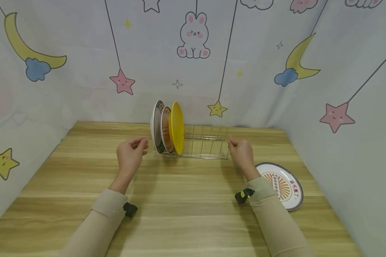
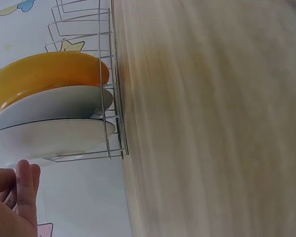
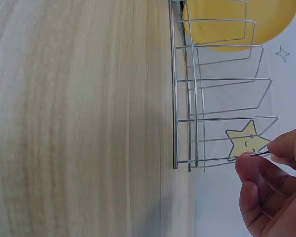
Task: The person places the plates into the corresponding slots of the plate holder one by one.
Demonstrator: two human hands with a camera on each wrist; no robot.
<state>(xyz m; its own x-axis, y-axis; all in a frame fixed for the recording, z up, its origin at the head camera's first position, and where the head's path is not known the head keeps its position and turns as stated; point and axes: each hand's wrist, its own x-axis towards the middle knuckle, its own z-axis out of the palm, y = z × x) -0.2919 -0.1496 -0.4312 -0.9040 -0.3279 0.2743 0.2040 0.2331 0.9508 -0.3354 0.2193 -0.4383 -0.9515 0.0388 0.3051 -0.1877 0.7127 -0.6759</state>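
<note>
Centrally on the wooden table (image 1: 186, 200) stands a wire dish rack (image 1: 206, 144), set close to the curtain backdrop (image 1: 83, 71) with its moons, stars and rabbit. Three plates stand on edge in its left slots: a white plate (image 1: 155, 125) outermost, a patterned plate (image 1: 165, 129) next, and a yellow plate (image 1: 177, 127) innermost; the slots to the right of them stand free. The right hand (image 1: 242, 154) is at the rack's right end, and the right wrist view shows its thumb and fingertips (image 3: 254, 168) pinching the end wire of the last divider. The left hand (image 1: 130, 153) hovers just beside the rack's left end, fingers loosely curled, holding nothing and apart from the wire. A fourth, patterned enamel plate (image 1: 281, 185) lies flat on the table near the right forearm.

If the rack is to be shifted or steadied, a thin pinch at one end looks weak, and the loaded left end is heavier. A firmer grip on both end frames, kept level and moved slowly, would likely stop the upright plates from rocking or knocking together.
</note>
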